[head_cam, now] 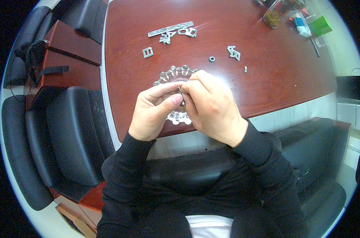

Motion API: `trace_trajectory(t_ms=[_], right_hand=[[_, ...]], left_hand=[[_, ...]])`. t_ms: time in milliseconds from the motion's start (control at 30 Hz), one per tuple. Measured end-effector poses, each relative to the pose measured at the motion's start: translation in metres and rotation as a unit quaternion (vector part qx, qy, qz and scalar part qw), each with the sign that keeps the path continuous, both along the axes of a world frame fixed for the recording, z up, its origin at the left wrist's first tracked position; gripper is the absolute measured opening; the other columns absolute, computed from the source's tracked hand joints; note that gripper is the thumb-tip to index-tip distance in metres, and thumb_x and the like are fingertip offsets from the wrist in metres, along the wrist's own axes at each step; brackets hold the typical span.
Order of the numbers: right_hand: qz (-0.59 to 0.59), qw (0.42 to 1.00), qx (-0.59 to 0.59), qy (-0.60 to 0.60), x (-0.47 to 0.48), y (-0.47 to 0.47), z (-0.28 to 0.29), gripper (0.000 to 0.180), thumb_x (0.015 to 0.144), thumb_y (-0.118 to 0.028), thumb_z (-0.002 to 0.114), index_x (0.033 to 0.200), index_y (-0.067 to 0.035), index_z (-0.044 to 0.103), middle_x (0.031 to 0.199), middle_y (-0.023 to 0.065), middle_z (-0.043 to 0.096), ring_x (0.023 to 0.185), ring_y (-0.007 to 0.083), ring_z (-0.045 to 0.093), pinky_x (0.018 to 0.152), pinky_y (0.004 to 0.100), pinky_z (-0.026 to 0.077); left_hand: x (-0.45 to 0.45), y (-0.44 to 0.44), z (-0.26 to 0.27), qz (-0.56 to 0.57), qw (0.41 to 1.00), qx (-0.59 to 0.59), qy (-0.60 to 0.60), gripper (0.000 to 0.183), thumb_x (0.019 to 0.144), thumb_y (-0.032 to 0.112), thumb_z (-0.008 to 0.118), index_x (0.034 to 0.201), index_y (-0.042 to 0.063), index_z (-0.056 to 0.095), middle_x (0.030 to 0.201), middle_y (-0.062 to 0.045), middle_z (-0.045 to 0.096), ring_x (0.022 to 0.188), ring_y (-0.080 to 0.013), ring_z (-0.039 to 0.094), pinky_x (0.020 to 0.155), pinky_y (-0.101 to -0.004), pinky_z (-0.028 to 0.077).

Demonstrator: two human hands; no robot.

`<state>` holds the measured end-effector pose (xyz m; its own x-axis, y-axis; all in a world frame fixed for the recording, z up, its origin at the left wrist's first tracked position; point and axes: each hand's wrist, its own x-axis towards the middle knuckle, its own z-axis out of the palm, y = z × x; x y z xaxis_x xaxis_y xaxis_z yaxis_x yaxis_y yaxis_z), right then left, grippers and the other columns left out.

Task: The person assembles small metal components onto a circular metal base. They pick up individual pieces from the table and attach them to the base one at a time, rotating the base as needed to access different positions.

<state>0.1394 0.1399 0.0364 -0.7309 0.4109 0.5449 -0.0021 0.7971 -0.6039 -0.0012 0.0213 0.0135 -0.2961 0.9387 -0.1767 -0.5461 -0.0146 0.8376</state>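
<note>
Both hands meet above a clear glass bowl with ball-shaped knobs around its rim (pixel 173 69), at the near edge of the table. A small, thin metal piece (pixel 182 100) is pinched between them, mostly hidden by fingers. My left hand (pixel 154 108) grips it with thumb and index finger from the left. From the right, the bent fingers of my right hand (pixel 212 104) close on the same piece. Beyond the bowl lie a hex nut (pixel 212 59), a square metal piece with two slots (pixel 148 52) and a cut-out metal shape (pixel 234 53).
A flat metal bar (pixel 171 29) lies farther back on the reddish wooden table (pixel 132 80), with several cut-out metal shapes (pixel 166 38) against it. A metal chip (pixel 245 69) rests to the right. A glass jar (pixel 273 18) and a green box (pixel 321 26) stand far right.
</note>
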Motion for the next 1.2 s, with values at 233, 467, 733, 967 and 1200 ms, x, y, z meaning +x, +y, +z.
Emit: trace_trajectory(t_ms=[233,467,733,967,1200], right_hand=[[-0.014,1.0,-0.007,0.008,-0.001,-0.001,0.001,0.019,0.081,0.007,0.068,0.097,-0.001,0.062,0.09,0.0143,0.059,0.075,0.0327,0.063,0.065,0.0395,0.052],[0.002,0.998,-0.05,0.025,0.001,0.002,0.006,0.017,0.084,0.005,0.07,0.1,-0.001,0.065,0.093,0.0136,0.063,0.078,0.0309,0.067,0.066,0.0377,0.054],[0.02,1.0,-0.019,0.006,0.002,0.005,0.004,0.016,0.083,0.006,0.071,0.096,-0.001,0.064,0.09,0.0129,0.063,0.076,0.0315,0.066,0.066,0.0384,0.054],[0.037,0.996,0.071,-0.04,0.003,0.009,0.005,0.017,0.073,0.002,0.07,0.085,-0.004,0.059,0.08,0.0098,0.055,0.069,0.0295,0.06,0.06,0.0399,0.049],[0.033,0.993,0.106,-0.05,0.001,0.011,0.004,0.013,0.076,-0.011,0.068,0.083,-0.009,0.058,0.08,0.007,0.055,0.073,0.0267,0.061,0.066,0.0398,0.052]], left_hand=[[-0.002,-0.001,-0.004,-0.006,1.0,0.014,-0.015,0.032,0.097,0.005,0.067,0.127,-0.006,0.065,0.115,-0.016,0.073,0.098,-0.0193,0.072,0.089,-0.034,0.06],[-0.002,0.0,-0.002,0.013,0.999,0.007,-0.035,0.036,0.097,0.009,0.069,0.13,-0.005,0.064,0.115,-0.013,0.073,0.1,-0.0167,0.07,0.091,-0.0324,0.058],[-0.002,0.001,-0.004,0.015,0.999,0.002,0.036,0.034,0.097,0.008,0.07,0.129,-0.004,0.067,0.118,-0.012,0.073,0.105,-0.0155,0.069,0.093,-0.0303,0.056],[-0.007,-0.001,0.0,-0.013,0.986,-0.032,0.164,0.032,0.096,0.004,0.069,0.127,-0.005,0.068,0.115,-0.012,0.074,0.099,-0.0152,0.07,0.09,-0.0301,0.057],[-0.01,-0.001,0.007,-0.057,0.993,-0.06,0.083,0.031,0.095,0.002,0.069,0.124,-0.006,0.068,0.113,-0.014,0.074,0.097,-0.0163,0.071,0.087,-0.0304,0.059]])
